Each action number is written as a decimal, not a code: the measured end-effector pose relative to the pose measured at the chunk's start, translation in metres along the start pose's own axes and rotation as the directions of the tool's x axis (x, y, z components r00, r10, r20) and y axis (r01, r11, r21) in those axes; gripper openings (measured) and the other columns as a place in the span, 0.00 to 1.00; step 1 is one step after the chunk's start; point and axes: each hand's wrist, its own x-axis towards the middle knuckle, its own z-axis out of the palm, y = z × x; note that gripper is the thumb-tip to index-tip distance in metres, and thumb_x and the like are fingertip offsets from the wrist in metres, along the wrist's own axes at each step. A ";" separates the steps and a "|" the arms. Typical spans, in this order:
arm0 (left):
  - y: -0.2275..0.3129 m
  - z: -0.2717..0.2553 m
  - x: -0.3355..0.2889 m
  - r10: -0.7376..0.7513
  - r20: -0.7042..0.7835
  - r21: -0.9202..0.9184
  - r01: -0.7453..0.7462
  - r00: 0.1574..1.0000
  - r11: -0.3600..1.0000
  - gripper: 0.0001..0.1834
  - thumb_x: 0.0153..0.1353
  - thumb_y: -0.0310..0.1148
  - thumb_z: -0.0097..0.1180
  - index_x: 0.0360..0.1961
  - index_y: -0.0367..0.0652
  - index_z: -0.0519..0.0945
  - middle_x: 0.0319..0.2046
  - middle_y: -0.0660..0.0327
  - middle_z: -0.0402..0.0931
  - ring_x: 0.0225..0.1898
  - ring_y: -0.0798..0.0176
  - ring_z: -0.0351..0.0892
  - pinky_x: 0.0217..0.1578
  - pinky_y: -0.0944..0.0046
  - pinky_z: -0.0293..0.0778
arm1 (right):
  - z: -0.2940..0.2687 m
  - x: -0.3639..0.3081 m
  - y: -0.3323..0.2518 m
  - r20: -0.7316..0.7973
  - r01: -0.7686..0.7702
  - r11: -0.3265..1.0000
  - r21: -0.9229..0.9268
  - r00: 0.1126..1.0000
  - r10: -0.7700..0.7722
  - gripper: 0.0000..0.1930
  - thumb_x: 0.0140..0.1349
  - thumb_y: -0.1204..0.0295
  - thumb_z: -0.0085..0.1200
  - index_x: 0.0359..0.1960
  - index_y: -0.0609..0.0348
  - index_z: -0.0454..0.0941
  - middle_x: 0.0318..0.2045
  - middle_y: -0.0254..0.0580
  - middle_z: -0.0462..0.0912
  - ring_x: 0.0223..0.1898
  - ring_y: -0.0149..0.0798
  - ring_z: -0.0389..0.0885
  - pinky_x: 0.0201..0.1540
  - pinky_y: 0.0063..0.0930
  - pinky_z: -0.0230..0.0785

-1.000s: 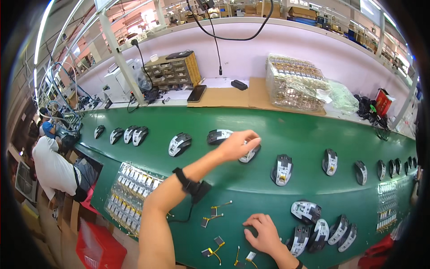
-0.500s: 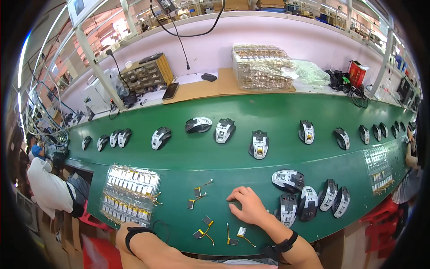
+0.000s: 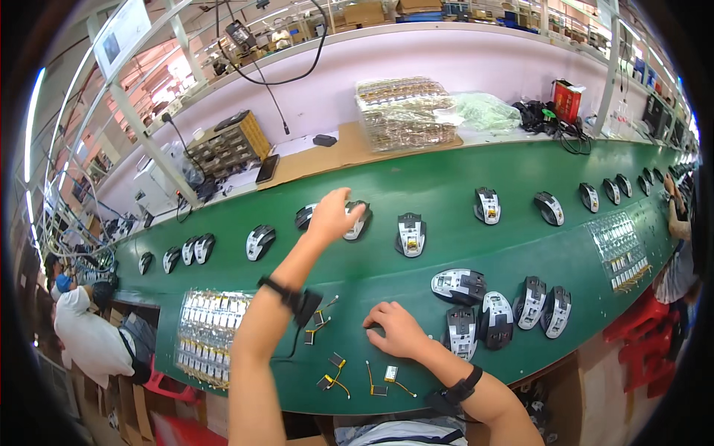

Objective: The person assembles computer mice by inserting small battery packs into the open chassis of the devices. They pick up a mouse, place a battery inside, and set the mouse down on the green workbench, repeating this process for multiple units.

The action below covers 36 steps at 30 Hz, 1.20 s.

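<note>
Left hand point(image 3: 332, 215) stretched far out over the green tabletop point(image 3: 446, 175), grip spread loosely and laid on a dark computer mouse point(image 3: 358, 221) in the far row. Mouse half hidden under the fingers, long axis tilted, one end toward the far right, the other toward the near left; which end is the front, cannot tell. Just right of it, a grey-and-black mouse shell point(image 3: 410, 234) lying with long axis running near to far.

Right hand point(image 3: 394, 331) flat on the near tabletop, fingers curled down and together over something small; what lies under them, cannot tell. Close by toward the near edge, small wired parts point(image 3: 333, 377) with yellow leads scattered. Right of that hand, a cluster of open mouse shells point(image 3: 497, 316) side by side, long axes mostly near to far.

At near left, a rectangular tray of small packaged parts point(image 3: 209, 334), shiny and pale. On the brown shelf behind the belt, a stack of clear trays point(image 3: 403, 111), a crumpled green plastic bag point(image 3: 483, 111) beside it, a red box point(image 3: 567, 100) farther right. Top left, a white rectangular sign point(image 3: 123, 37) hung on the frame.
</note>
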 end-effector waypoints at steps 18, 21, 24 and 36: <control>0.040 0.014 -0.070 -0.251 0.007 -0.573 0.210 0.968 0.792 0.49 0.42 0.57 0.71 0.53 0.28 0.66 0.44 0.38 0.77 0.46 0.43 0.80 0.48 0.54 0.75 | -0.016 -0.008 -0.050 0.249 -0.013 0.988 -0.156 0.967 0.052 0.23 0.46 0.68 0.66 0.46 0.59 0.77 0.43 0.48 0.76 0.46 0.52 0.74 0.50 0.41 0.69; 0.050 -0.015 -0.113 -0.374 0.137 -0.841 0.307 0.917 0.445 0.41 0.51 0.55 0.68 0.53 0.30 0.70 0.41 0.52 0.80 0.39 0.59 0.81 0.44 0.61 0.76 | -0.002 -0.016 -0.064 0.238 0.028 0.980 -0.198 0.971 0.021 0.30 0.45 0.65 0.68 0.52 0.59 0.74 0.45 0.48 0.74 0.46 0.52 0.74 0.48 0.43 0.70; 0.047 -0.038 -0.142 -0.376 0.344 -0.899 0.418 0.860 0.133 0.32 0.60 0.54 0.59 0.52 0.37 0.73 0.40 0.59 0.80 0.39 0.69 0.79 0.41 0.66 0.76 | 0.011 -0.019 -0.071 0.237 0.058 0.971 -0.231 0.971 -0.002 0.28 0.46 0.66 0.68 0.50 0.58 0.75 0.45 0.48 0.74 0.46 0.52 0.74 0.47 0.43 0.71; 0.027 -0.026 -0.207 -0.331 0.374 -0.828 0.151 0.867 -0.540 0.18 0.67 0.49 0.52 0.50 0.50 0.78 0.38 0.68 0.81 0.35 0.73 0.80 0.35 0.69 0.77 | 0.023 0.002 -0.088 0.319 0.225 0.936 -0.271 0.938 -0.133 0.28 0.48 0.67 0.66 0.53 0.60 0.74 0.49 0.50 0.74 0.47 0.52 0.74 0.49 0.42 0.71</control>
